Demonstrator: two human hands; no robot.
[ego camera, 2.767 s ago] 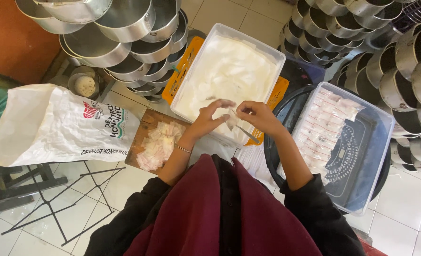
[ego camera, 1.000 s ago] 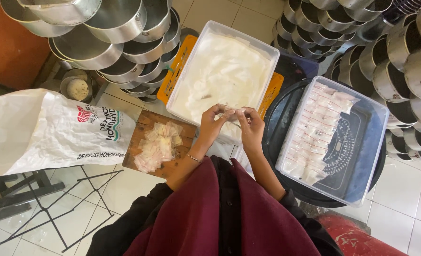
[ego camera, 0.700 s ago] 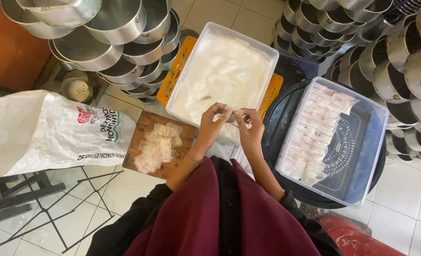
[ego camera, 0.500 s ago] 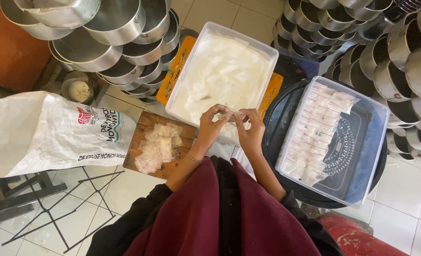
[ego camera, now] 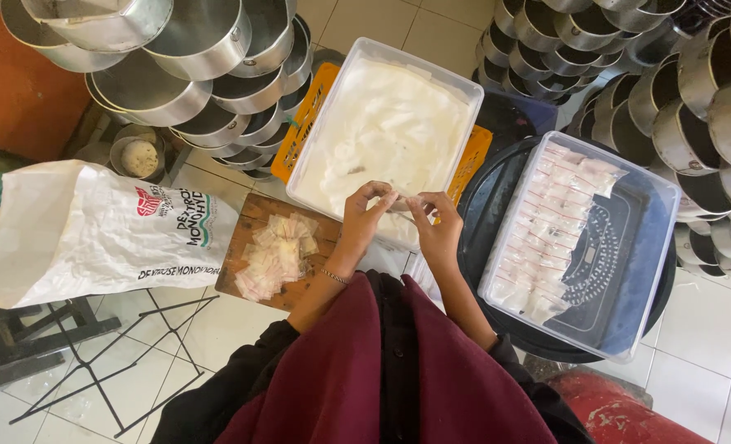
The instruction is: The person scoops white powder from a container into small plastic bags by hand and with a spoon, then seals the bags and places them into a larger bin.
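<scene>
My left hand and my right hand meet over the near rim of a clear tub of white powder. Together they pinch a small clear plastic bag between the fingertips. To the left, a wooden board carries a loose pile of empty small bags. On the right, a second clear tub holds several rows of filled, sealed small bags.
A large white printed sack lies at the left. Stacks of round metal pans fill the upper left, and more metal pans the upper right. A black round tray sits under the right tub. A red object is at the lower right.
Since 2.8 s ago my hands have drawn closer together over the tub's near rim. In the last second they hold nearly still, fingers working the small bag.
</scene>
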